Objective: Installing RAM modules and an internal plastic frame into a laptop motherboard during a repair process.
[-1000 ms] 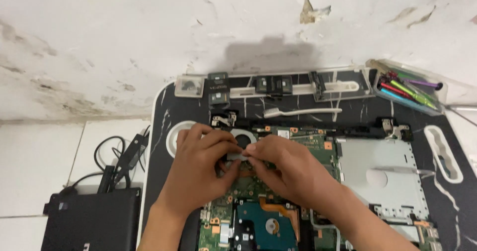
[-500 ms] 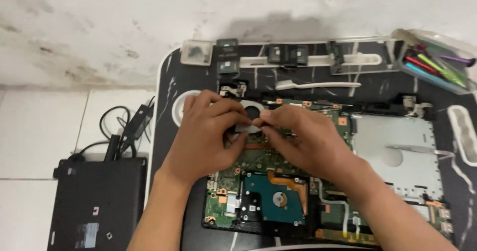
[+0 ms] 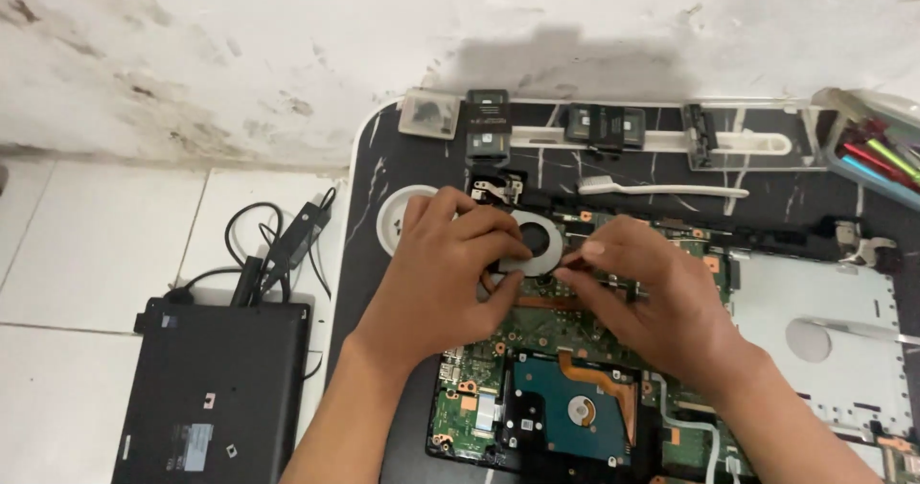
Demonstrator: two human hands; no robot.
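Note:
An opened laptop with a green motherboard (image 3: pixel 537 331) lies on the black marbled table (image 3: pixel 383 158). My left hand (image 3: pixel 436 273) curls over the left side of the round grey cooling fan (image 3: pixel 539 240), fingertips pinching its rim. From the right, my right hand (image 3: pixel 656 297) has thumb and forefinger pinched at the fan's edge by the copper heat pipe (image 3: pixel 546 304). The two hands almost touch over the fan. A blue-topped hard drive (image 3: pixel 573 412) sits in the laptop just below them.
A closed black laptop (image 3: pixel 211 388) lies on the tiled floor at left with black cables and an adapter (image 3: pixel 287 244). On the table are a white round lid (image 3: pixel 395 223), a white toothbrush (image 3: pixel 661 189), small black parts (image 3: pixel 604 125), a pen tray (image 3: pixel 872 149) and a silver panel (image 3: pixel 824 321).
The view has shifted right and down. My hands have parted a little, so more of the round fan shows between them; both stay over the same spot on the board.

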